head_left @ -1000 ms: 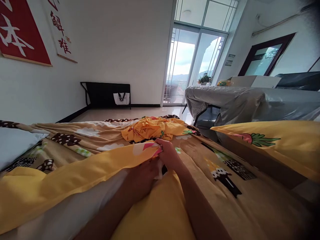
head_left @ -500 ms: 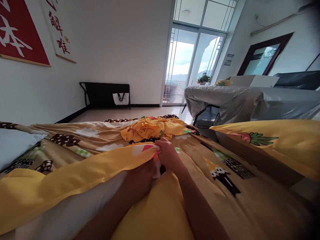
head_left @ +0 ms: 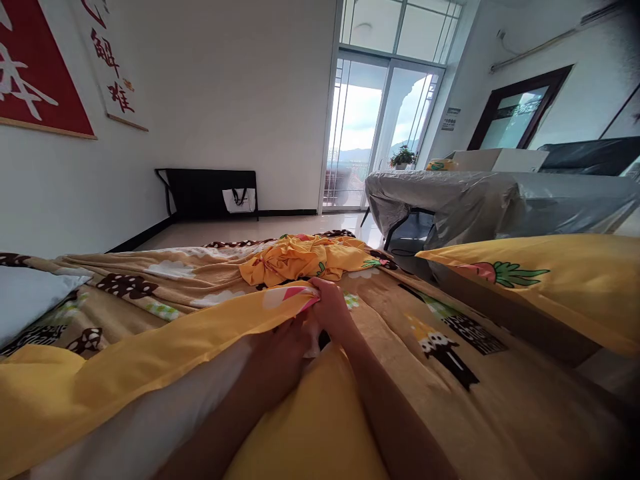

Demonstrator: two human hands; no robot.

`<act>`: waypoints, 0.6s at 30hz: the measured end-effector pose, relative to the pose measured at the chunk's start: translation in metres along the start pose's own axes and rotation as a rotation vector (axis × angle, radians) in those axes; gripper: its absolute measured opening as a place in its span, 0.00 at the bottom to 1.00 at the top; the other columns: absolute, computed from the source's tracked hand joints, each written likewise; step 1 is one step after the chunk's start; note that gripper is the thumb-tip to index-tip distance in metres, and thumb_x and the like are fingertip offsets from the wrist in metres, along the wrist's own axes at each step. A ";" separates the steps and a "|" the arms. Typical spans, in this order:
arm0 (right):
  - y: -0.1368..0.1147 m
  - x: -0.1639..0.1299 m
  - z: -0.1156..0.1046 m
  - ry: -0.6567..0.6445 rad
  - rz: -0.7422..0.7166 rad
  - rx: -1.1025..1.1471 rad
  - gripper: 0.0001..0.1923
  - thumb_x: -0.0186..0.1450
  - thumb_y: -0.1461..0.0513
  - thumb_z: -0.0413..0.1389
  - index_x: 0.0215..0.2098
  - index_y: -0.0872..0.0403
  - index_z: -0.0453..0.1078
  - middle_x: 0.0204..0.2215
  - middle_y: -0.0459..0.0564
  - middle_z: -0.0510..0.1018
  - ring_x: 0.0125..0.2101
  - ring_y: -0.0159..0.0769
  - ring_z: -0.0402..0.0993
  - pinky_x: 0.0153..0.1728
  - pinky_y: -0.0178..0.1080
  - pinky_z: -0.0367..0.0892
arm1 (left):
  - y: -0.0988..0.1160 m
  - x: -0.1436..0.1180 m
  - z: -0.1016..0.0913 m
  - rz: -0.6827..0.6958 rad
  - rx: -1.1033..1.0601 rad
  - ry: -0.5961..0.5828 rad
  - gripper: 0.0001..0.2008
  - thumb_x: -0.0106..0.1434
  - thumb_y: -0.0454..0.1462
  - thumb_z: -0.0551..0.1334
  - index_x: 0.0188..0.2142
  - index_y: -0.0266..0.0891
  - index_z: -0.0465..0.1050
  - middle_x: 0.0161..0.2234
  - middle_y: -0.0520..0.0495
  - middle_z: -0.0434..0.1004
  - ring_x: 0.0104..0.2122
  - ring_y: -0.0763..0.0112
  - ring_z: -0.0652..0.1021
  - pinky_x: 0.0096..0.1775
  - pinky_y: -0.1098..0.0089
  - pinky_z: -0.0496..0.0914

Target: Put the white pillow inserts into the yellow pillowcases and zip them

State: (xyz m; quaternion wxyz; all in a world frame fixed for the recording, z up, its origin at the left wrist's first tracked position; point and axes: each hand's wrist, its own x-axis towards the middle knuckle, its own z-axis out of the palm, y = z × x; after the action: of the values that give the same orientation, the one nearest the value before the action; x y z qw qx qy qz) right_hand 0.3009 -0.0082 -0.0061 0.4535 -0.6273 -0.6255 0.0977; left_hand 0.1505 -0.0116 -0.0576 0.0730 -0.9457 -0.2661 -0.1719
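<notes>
A yellow pillowcase (head_left: 165, 347) lies across the front, its long open edge folded back over a white pillow (head_left: 185, 400). My right hand (head_left: 330, 307) is closed on the pillowcase's corner, where a pink and white print shows. Just below and left of it, my left hand (head_left: 283, 357) is closed under the flap at the white pillow's corner; its fingertips are partly hidden. A bit of white cloth shows between the two hands. Beyond them, a crumpled orange-yellow cloth (head_left: 295, 257) rests on the brown patterned blanket (head_left: 400, 373).
Another yellow pillow (head_left: 565, 287) with a fruit print is at the right, above a brown box-like edge. A white pillow (head_left: 35, 297) lies at the far left. Behind stand a plastic-covered table (head_left: 450, 197) and a folded black frame (head_left: 200, 193) with a white bag.
The view has shifted slightly. Both hands keep their hold at the pillowcase corner, with the left hand's fingers moved a little up under the flap.
</notes>
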 end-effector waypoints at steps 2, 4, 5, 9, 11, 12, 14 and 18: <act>0.001 0.001 0.000 -0.009 -0.006 0.010 0.06 0.46 0.68 0.48 0.21 0.55 0.65 0.20 0.44 0.71 0.24 0.30 0.62 0.24 0.31 0.51 | 0.001 0.001 -0.001 -0.016 -0.014 -0.018 0.26 0.62 0.31 0.55 0.60 0.37 0.58 0.64 0.38 0.50 0.63 0.56 0.57 0.59 0.53 0.59; 0.002 0.001 0.000 -0.022 -0.013 0.016 0.06 0.47 0.68 0.48 0.21 0.55 0.65 0.20 0.44 0.71 0.24 0.30 0.62 0.25 0.31 0.51 | 0.001 0.001 -0.003 -0.043 -0.034 -0.033 0.25 0.62 0.31 0.56 0.59 0.36 0.59 0.64 0.37 0.51 0.62 0.55 0.58 0.58 0.52 0.60; 0.003 0.002 0.000 -0.028 -0.014 0.018 0.07 0.47 0.69 0.47 0.22 0.56 0.66 0.21 0.44 0.72 0.24 0.30 0.62 0.25 0.31 0.51 | 0.001 0.001 -0.003 -0.053 -0.047 -0.029 0.24 0.62 0.30 0.56 0.58 0.36 0.61 0.64 0.38 0.52 0.62 0.55 0.59 0.58 0.52 0.60; 0.005 0.002 0.001 -0.040 -0.010 0.052 0.08 0.48 0.69 0.48 0.23 0.56 0.67 0.21 0.43 0.72 0.24 0.29 0.61 0.24 0.31 0.51 | 0.001 -0.001 -0.004 -0.019 -0.080 0.027 0.19 0.63 0.29 0.54 0.53 0.37 0.67 0.63 0.41 0.55 0.62 0.58 0.57 0.59 0.52 0.59; 0.005 0.002 0.000 -0.045 -0.013 0.074 0.07 0.48 0.68 0.48 0.24 0.56 0.67 0.21 0.43 0.72 0.23 0.29 0.61 0.24 0.31 0.51 | 0.001 -0.003 -0.004 -0.003 -0.051 0.028 0.18 0.63 0.30 0.55 0.52 0.37 0.67 0.63 0.41 0.55 0.61 0.57 0.60 0.57 0.52 0.61; 0.005 0.001 0.000 -0.045 -0.017 0.080 0.07 0.48 0.68 0.48 0.24 0.56 0.67 0.20 0.42 0.72 0.23 0.29 0.60 0.23 0.30 0.51 | 0.001 -0.003 -0.004 0.004 -0.033 0.023 0.18 0.63 0.30 0.55 0.53 0.37 0.67 0.63 0.40 0.55 0.59 0.56 0.62 0.56 0.52 0.63; 0.004 0.001 -0.001 -0.046 -0.031 0.084 0.07 0.48 0.68 0.49 0.23 0.56 0.67 0.20 0.42 0.71 0.23 0.29 0.60 0.23 0.30 0.51 | 0.001 -0.003 -0.003 0.008 -0.011 0.017 0.19 0.63 0.30 0.55 0.54 0.37 0.65 0.63 0.41 0.55 0.58 0.56 0.63 0.55 0.52 0.63; 0.005 0.001 -0.002 -0.070 -0.068 0.101 0.08 0.48 0.68 0.48 0.24 0.56 0.68 0.21 0.43 0.72 0.24 0.30 0.62 0.24 0.31 0.52 | 0.001 0.000 0.000 -0.024 -0.040 0.025 0.23 0.63 0.31 0.54 0.58 0.38 0.60 0.64 0.43 0.54 0.62 0.57 0.57 0.59 0.51 0.58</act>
State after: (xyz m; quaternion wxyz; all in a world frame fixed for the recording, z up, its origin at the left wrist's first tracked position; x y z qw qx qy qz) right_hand 0.3060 -0.0069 -0.0081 0.4653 -0.5783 -0.6563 0.1355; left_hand 0.1510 -0.0127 -0.0572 0.0551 -0.9415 -0.2729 -0.1899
